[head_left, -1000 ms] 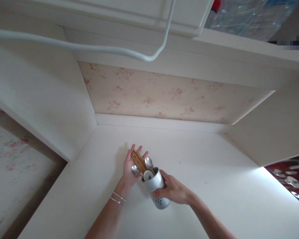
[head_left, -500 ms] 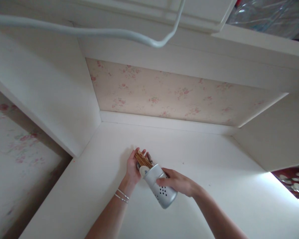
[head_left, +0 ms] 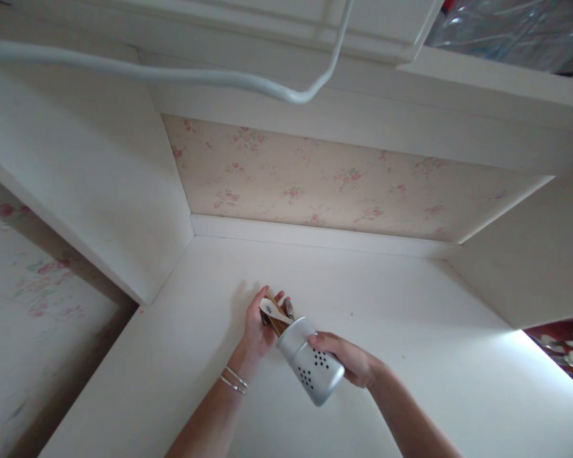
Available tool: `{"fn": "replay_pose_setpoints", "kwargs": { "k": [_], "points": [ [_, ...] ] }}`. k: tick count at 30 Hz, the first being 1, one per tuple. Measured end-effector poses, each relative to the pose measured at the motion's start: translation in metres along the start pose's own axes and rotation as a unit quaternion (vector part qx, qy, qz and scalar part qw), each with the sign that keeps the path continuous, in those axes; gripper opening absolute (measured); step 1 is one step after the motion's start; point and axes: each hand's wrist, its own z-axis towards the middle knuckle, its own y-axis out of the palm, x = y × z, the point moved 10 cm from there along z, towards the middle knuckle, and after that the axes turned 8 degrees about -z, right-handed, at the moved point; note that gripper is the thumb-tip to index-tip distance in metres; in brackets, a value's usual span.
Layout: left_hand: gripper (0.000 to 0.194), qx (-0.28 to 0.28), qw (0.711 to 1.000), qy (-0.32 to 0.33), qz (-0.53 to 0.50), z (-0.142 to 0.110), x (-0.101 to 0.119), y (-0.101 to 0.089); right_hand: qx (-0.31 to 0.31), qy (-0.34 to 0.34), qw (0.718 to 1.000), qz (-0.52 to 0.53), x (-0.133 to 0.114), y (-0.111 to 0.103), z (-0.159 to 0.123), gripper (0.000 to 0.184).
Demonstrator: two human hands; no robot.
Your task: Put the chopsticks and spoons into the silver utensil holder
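A silver metal utensil holder (head_left: pixel 310 369) with punched round holes is tilted, its open mouth facing up and left. My right hand (head_left: pixel 351 360) is wrapped round its side. Brown chopsticks (head_left: pixel 279 327), a white spoon with a blue mark (head_left: pixel 273 310) and a metal spoon (head_left: pixel 289 309) stick out of the mouth. Curled around their outer ends is my left hand (head_left: pixel 256 329), with two silver bangles on the wrist. The lower ends of the utensils are hidden inside the holder.
Beneath my hands lies a white surface (head_left: pixel 391 299) with a raised back edge. White side panels (head_left: pixel 100 191) flank it, and floral wallpaper (head_left: pixel 325 181) covers the back. Overhead run a white cable or pipe (head_left: pixel 195 77) and a cabinet front (head_left: pixel 286 19). Clear plastic (head_left: pixel 510 32) shows upper right.
The holder has turned in my right hand and shifted slightly down and right. The white spoon now shows further out, lying over the chopsticks by my left hand.
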Motion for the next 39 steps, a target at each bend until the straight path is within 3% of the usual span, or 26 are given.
{"fn": "replay_pose_setpoints", "kwargs": {
  "k": [3, 8, 11, 14, 19, 24, 27, 30, 34, 39],
  "points": [
    [0.036, -0.012, 1.0, 0.001, 0.024, 0.0, -0.006, 0.002, -0.016, -0.015, 0.999, 0.024, 0.005, 0.006, 0.001, 0.049],
    [0.055, 0.048, 0.986, 0.094, 0.125, 0.004, 0.006, -0.007, -0.033, -0.032, 0.998, 0.033, 0.015, 0.014, 0.002, 0.054],
    [0.053, 0.021, 0.982, 0.117, 0.146, 0.007, 0.017, 0.002, -0.055, -0.04, 0.997, 0.04, 0.024, 0.021, 0.003, 0.056],
    [0.049, -0.002, 0.976, 0.143, 0.166, 0.007, 0.038, 0.013, -0.071, -0.045, 0.995, 0.047, 0.034, 0.027, 0.002, 0.059],
    [0.044, 0.013, 0.959, 0.193, 0.209, 0.008, 0.085, 0.026, -0.098, -0.056, 0.991, 0.071, 0.049, 0.033, 0.0, 0.064],
    [0.046, 0.044, 0.914, 0.257, 0.309, 0.007, 0.14, 0.048, -0.12, -0.057, 0.985, 0.107, 0.067, 0.028, 0.003, 0.068],
    [0.048, 0.064, 0.866, 0.275, 0.414, 0.01, 0.167, 0.066, -0.091, -0.057, 0.983, 0.147, 0.076, 0.014, 0.009, 0.071],
    [0.047, 0.074, 0.791, 0.277, 0.541, 0.018, 0.181, 0.083, -0.077, -0.055, 0.98, 0.174, 0.08, 0.007, 0.012, 0.071],
    [0.046, 0.074, 0.659, 0.266, 0.7, 0.039, 0.185, 0.094, -0.124, -0.072, 0.975, 0.171, 0.074, 0.016, 0.011, 0.071],
    [0.046, 0.081, 0.49, 0.223, 0.839, 0.071, 0.178, 0.089, -0.148, -0.099, 0.968, 0.177, 0.064, 0.02, 0.009, 0.071]
  ]
}}
